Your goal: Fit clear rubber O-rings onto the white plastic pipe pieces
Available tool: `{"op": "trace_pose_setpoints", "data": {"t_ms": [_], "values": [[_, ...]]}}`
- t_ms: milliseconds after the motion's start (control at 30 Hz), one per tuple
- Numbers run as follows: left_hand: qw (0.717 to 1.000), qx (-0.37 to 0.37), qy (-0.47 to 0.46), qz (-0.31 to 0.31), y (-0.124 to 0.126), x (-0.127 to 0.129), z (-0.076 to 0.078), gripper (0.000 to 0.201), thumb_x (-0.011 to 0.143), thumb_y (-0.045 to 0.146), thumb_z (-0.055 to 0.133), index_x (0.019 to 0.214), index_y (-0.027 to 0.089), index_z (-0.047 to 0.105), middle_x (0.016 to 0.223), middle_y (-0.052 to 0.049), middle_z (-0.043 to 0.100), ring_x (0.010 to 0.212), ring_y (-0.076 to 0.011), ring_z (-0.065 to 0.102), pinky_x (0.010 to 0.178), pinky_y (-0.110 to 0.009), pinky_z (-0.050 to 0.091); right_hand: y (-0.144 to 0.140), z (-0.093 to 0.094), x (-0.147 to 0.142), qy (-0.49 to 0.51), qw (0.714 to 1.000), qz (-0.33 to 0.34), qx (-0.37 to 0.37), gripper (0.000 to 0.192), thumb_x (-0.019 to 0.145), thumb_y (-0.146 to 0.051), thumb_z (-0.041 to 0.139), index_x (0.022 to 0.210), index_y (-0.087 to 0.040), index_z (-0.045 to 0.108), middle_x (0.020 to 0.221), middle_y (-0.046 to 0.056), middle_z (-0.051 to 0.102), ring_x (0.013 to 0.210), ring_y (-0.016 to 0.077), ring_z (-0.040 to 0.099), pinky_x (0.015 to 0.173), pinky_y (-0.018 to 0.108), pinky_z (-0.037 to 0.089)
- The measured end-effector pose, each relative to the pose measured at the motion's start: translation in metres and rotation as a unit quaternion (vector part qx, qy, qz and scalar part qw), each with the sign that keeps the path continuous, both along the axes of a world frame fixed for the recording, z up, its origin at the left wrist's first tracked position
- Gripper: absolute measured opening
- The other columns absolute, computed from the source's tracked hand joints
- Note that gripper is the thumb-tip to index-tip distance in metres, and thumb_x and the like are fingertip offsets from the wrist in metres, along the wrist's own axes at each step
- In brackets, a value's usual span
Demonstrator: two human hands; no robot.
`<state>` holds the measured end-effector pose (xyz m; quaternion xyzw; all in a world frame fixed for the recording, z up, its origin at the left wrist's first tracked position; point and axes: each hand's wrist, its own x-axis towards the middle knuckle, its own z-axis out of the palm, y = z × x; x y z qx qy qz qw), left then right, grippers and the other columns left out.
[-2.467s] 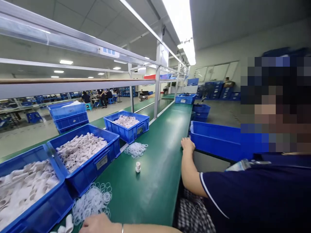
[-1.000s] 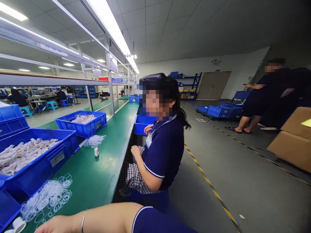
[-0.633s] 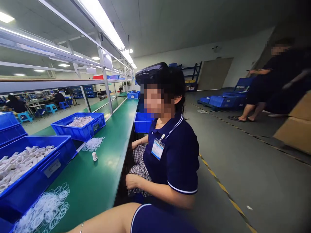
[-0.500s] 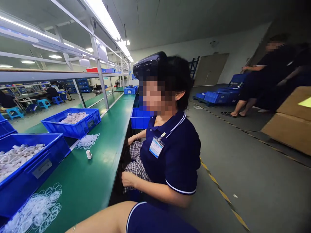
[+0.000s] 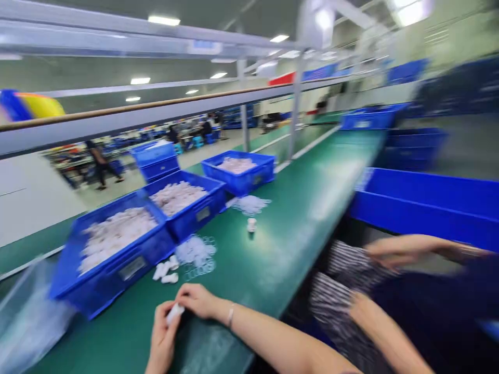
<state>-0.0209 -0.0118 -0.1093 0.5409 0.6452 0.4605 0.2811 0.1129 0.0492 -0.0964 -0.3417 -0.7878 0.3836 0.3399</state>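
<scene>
1. Holding one small white tube piece [image 5: 174,313] between them, the left hand [image 5: 161,340] and right hand [image 5: 197,301] meet low over the green worktop [image 5: 273,249]; each grip is narrow, fingers pinched on the piece.
2. Just beyond the grip lie about three more loose white pieces [image 5: 166,272], beside a heap of clear rings [image 5: 196,253].
3. Farther beyond, a single white fitting [image 5: 251,224] stands upright, with a second ring heap [image 5: 249,204] past it.
4. Left of and beyond the grip, three blue bins [image 5: 117,259] of white parts sit in a row.
5. Right of the grip, a co-worker's two hands [image 5: 384,252] rest over a checked lap, blurred.
</scene>
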Motion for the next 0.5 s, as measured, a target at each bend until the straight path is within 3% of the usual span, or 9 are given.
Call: {"op": "trace_pose_setpoints", "data": {"t_ms": [67, 167, 267, 400, 500], "values": [[0.992, 0.038, -0.122, -0.004, -0.001, -0.009, -0.011, 0.042, 0.076, 0.062, 0.062, 0.092, 0.024, 0.061, 0.088, -0.004, 0.062, 0.082, -0.0205, 0.059, 0.076, -0.033, 0.050, 0.011, -0.015, -0.013, 0.046, 0.997, 0.056, -0.033, 0.043, 0.095, -0.048, 0.039, 0.084, -0.015, 0.064, 0.073, 0.001, 0.064, 0.069, 0.0138, 0.062, 0.063, 0.024, 0.050], [0.952, 0.061, -0.301, 0.006, 0.004, 0.000, -0.024, 0.041, 0.078, 0.056, 0.064, 0.095, 0.019, 0.057, 0.083, -0.002, 0.058, 0.071, -0.0136, 0.051, 0.066, -0.026, 0.043, 0.024, -0.033, -0.016, 0.172, 0.969, 0.097, -0.151, 0.042, 0.088, -0.056, 0.051, 0.087, -0.016, 0.064, 0.079, 0.003, 0.064, 0.072, 0.0162, 0.061, 0.069, 0.029, 0.051], [0.902, 0.047, -0.428, 0.031, 0.008, 0.014, -0.026, 0.039, 0.080, 0.051, 0.066, 0.096, 0.020, 0.052, 0.081, 0.001, 0.055, 0.066, -0.0097, 0.046, 0.063, -0.023, 0.038, 0.026, -0.041, -0.013, 0.186, 0.955, 0.118, -0.200, 0.040, 0.084, -0.056, 0.058, 0.094, -0.018, 0.063, 0.079, 0.001, 0.059, 0.066, 0.0147, 0.059, 0.064, 0.029, 0.050], [0.839, 0.027, -0.542, 0.040, 0.011, 0.017, -0.020, 0.040, 0.078, 0.050, 0.069, 0.095, 0.020, 0.050, 0.083, 0.000, 0.057, 0.063, -0.0081, 0.045, 0.062, -0.022, 0.037, 0.025, -0.041, -0.015, 0.115, 0.973, 0.108, -0.170, 0.036, 0.087, -0.052, 0.056, 0.101, -0.019, 0.063, 0.075, 0.000, 0.055, 0.067, 0.0151, 0.057, 0.067, 0.029, 0.049], [0.815, 0.015, -0.577, 0.048, 0.013, 0.013, -0.018, 0.038, 0.078, 0.048, 0.069, 0.094, 0.019, 0.049, 0.083, -0.001, 0.058, 0.064, -0.0084, 0.046, 0.062, -0.022, 0.037, 0.026, -0.039, -0.015, 0.054, 0.988, 0.091, -0.110, 0.033, 0.090, -0.048, 0.051, 0.099, -0.019, 0.064, 0.079, 0.002, 0.057, 0.074, 0.0168, 0.058, 0.072, 0.030, 0.048]]}}
